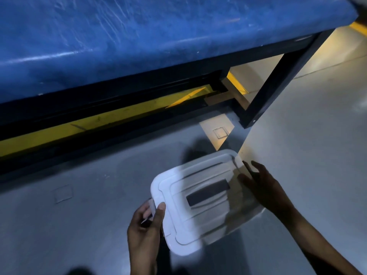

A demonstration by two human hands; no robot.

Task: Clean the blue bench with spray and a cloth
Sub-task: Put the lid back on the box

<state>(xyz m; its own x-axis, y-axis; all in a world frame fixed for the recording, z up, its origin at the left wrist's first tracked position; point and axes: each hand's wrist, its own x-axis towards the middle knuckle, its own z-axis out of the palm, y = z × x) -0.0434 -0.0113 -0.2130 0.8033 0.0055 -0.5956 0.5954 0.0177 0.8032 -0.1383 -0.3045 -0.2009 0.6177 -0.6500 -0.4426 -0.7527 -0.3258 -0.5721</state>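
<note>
The blue padded bench [139, 36] fills the top of the view, on a dark metal frame [278, 80]. Below it, on the grey floor, stands a white plastic box with a lid [198, 201] that has a dark handle slot. My left hand [146, 229] grips the clip on the lid's left edge, thumb on top. My right hand [260, 183] lies at the lid's right edge with its fingers spread; whether it grips the lid is unclear. No spray bottle or cloth is visible.
A yellow floor stripe [89, 124] runs under the bench. The bench's right leg [256, 114] stands just above the box. Pale square floor plates [220, 132] lie near it. Grey floor [317, 126] stretches to the right.
</note>
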